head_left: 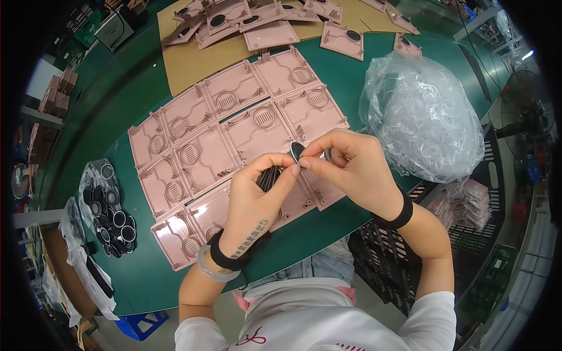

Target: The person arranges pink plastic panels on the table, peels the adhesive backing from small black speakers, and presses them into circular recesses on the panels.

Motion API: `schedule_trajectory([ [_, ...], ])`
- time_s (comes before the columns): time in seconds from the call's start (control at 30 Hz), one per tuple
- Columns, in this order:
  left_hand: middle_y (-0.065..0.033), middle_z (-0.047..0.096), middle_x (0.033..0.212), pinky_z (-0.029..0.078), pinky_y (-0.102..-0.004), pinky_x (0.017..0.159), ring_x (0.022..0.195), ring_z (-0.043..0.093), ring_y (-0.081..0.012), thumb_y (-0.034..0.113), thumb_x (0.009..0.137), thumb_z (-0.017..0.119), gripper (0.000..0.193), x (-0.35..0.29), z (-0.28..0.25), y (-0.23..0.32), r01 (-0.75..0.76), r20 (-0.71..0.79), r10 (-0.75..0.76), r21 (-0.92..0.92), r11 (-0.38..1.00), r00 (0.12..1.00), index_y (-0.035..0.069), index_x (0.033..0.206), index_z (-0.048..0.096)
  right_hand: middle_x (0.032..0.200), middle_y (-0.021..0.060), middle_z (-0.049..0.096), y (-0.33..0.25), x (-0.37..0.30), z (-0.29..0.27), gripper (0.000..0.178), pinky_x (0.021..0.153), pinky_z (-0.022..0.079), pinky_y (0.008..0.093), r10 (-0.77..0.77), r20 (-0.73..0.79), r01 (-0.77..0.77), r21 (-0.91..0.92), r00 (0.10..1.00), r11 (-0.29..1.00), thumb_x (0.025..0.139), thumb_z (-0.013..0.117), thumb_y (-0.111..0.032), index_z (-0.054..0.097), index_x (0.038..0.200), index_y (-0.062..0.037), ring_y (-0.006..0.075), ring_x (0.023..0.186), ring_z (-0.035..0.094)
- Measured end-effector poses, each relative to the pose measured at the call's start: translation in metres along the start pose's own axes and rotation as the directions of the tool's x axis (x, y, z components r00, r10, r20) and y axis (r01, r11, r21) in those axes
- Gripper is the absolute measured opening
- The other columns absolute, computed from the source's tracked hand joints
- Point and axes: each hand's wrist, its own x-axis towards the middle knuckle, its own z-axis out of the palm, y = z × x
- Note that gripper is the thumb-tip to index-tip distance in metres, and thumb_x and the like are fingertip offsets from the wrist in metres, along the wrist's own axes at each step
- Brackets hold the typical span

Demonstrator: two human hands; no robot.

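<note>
A black disc with a pale rim is pinched at its edges between the fingertips of both hands. My left hand is closed, with several more black discs stacked in its palm. My right hand is closed too, and a small round piece shows between its curled fingers. Below the hands, pink plastic panels with round slotted grilles lie side by side in rows on the green table. The hands cover part of the nearer panels.
Black ring-edged discs spill from a plastic bag at the left. A large clear bag of pale rings stands at the right. Pink panels with black ovals lie on cardboard at the far side. A black crate is below the table edge.
</note>
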Motion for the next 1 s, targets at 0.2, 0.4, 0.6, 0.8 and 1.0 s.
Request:
schedule_trajectory([
  [0.2, 0.0058, 0.055, 0.073, 0.034, -0.0157, 0.054, 0.062, 0.043, 0.0006, 0.009, 0.088, 0.064, 0.009, 0.001, -0.001, -0.001, 0.003, -0.001, -0.003, -0.002, 1.0, 1.0, 0.001, 0.091, 0.063, 0.057, -0.0049, 0.04, 0.0, 0.0, -0.001, 0.013, 0.046, 0.026, 0.0215, -0.017, 0.01, 0.017, -0.008, 1.0, 1.0, 0.075, 0.075, -0.007, 0.069, 0.087, -0.003, 0.0033, 0.049, 0.028],
  [0.4, 0.005, 0.056, 0.073, 0.037, -0.0164, 0.057, 0.064, 0.044, -0.0005, 0.008, 0.088, 0.064, 0.008, 0.001, 0.0, 0.0, -0.053, -0.019, 0.053, -0.015, 0.998, 0.998, 0.0, 0.091, 0.063, 0.064, -0.001, 0.052, 0.004, 0.0, 0.001, 0.016, 0.045, 0.027, 0.0221, -0.171, -0.028, 0.168, -0.082, 0.985, 0.982, 0.072, 0.075, -0.006, 0.07, 0.087, -0.0039, 0.0054, 0.046, 0.029],
  [0.6, 0.0035, 0.058, 0.074, 0.04, -0.0182, 0.06, 0.067, 0.047, -0.0019, 0.006, 0.088, 0.062, 0.008, 0.0, 0.0, -0.002, -0.103, -0.019, 0.106, 0.104, 0.989, 0.994, -0.002, 0.091, 0.062, 0.071, 0.0015, 0.06, 0.006, -0.001, 0.006, 0.017, 0.043, 0.03, 0.0229, -0.317, -0.067, 0.298, -0.198, 0.946, 0.934, 0.07, 0.074, -0.004, 0.069, 0.085, -0.0041, 0.0065, 0.044, 0.032],
  [0.8, 0.0023, 0.059, 0.075, 0.041, -0.0185, 0.062, 0.069, 0.049, -0.0022, 0.006, 0.088, 0.062, 0.009, 0.001, 0.001, -0.005, -0.11, -0.035, 0.115, 0.122, 0.986, 0.993, -0.002, 0.091, 0.062, 0.074, 0.0022, 0.062, 0.01, 0.001, 0.005, 0.015, 0.043, 0.031, 0.0225, -0.313, -0.041, 0.3, -0.193, 0.949, 0.934, 0.069, 0.074, -0.003, 0.069, 0.084, -0.004, 0.0069, 0.044, 0.034],
  [1.0, 0.0017, 0.059, 0.074, 0.042, -0.0195, 0.062, 0.068, 0.049, -0.0028, 0.006, 0.088, 0.062, 0.008, 0.001, 0.003, -0.005, -0.1, -0.053, 0.105, 0.087, 0.991, 0.993, -0.002, 0.089, 0.062, 0.075, 0.0026, 0.062, 0.011, 0.0, 0.009, 0.015, 0.043, 0.031, 0.0223, -0.319, -0.067, 0.301, -0.198, 0.945, 0.933, 0.069, 0.073, -0.003, 0.068, 0.084, -0.0041, 0.0073, 0.045, 0.033],
])
